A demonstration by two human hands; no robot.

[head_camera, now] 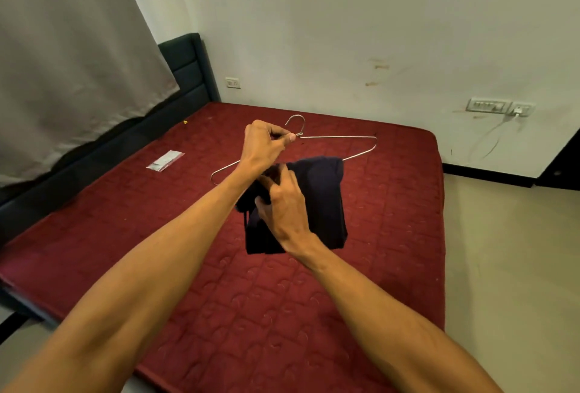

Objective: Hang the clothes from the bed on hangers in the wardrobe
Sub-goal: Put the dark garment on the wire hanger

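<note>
A silver wire hanger [339,136] is held in the air above the red mattress [392,235]. My left hand [265,145] pinches it at the neck, just under the hook. A folded dark navy garment [326,201] hangs over the hanger's lower bar. My right hand [284,204] grips the garment's left side, with the fingers curled into the cloth. The hanger's left end sticks out past my left wrist. No wardrobe is in view.
A small clear plastic packet [165,160] lies on the mattress at the left. A dark headboard [191,69] and a grey curtain [72,63] stand behind it. Wall sockets with a white cable [502,107] are at the right, above beige floor [508,267].
</note>
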